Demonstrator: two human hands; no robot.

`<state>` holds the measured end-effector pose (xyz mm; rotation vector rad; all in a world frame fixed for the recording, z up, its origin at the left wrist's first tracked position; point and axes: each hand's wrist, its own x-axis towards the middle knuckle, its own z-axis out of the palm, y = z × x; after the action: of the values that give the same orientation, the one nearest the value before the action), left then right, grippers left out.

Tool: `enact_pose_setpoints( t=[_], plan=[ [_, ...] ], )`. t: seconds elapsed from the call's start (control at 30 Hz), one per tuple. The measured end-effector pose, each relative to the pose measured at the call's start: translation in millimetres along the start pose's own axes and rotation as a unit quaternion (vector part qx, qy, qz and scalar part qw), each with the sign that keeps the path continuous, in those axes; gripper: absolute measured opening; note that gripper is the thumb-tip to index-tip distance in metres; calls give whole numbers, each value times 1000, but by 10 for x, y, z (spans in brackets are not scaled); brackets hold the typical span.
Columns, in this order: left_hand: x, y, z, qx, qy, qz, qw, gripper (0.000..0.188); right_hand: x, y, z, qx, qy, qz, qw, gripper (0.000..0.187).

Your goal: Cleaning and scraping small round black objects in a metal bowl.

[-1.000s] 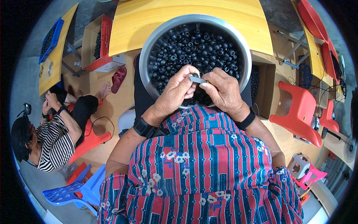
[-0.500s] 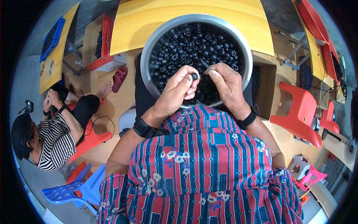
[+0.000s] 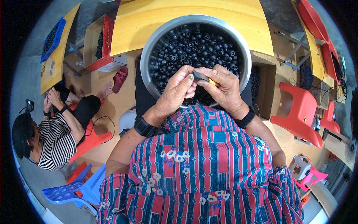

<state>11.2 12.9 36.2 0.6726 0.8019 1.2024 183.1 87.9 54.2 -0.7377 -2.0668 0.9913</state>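
Observation:
A wide metal basin (image 3: 145, 56) sits at my lap, holding a great many small round black parts (image 3: 190, 48) with holes in them. Over its near side, my left hand (image 3: 178, 85) pinches one such black part between thumb and fingers; most of that part is covered now. My right hand (image 3: 225, 86) is closed around a small knife (image 3: 213, 81) with a yellow handle. The knife's grey blade reaches to my left fingertips and meets the part there. Both hands are close together, their fingertips nearly touching.
A yellow table (image 3: 186, 8) stands beyond the basin. At left, a co-worker in a striped shirt (image 3: 56, 143) sits near a red box (image 3: 107, 39) of black parts. A cardboard box (image 3: 265, 87) and red stool (image 3: 298, 114) stand right; a blue chair (image 3: 91, 186) behind left.
My right hand has moved slightly left and turned, bringing the knife blade onto the black part. The yellow handle now shows. My left hand stays in place, still pinching the part.

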Motion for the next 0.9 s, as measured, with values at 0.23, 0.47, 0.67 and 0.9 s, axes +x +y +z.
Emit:
enact_pose_setpoints(
  t=[0.23, 0.47, 0.67, 0.9],
  plan=[
    [7, -44, -2, -124, -3, -17, 992, 16, -45, 6, 3, -80, 0, -40, 996, 43],
    [13, -37, 46, -126, 30, -16, 992, 19, -64, -12, -9, -74, -7, -43, 996, 42],
    [6, -39, 6, -75, -12, -30, 997, 21, -30, -58, -53, -32, -9, 30, 999, 35],
    [100, 127, 14, -20, -18, -15, 1000, 26, -39, 66, -62, 4, 76, 75, 994, 24]
  ],
)
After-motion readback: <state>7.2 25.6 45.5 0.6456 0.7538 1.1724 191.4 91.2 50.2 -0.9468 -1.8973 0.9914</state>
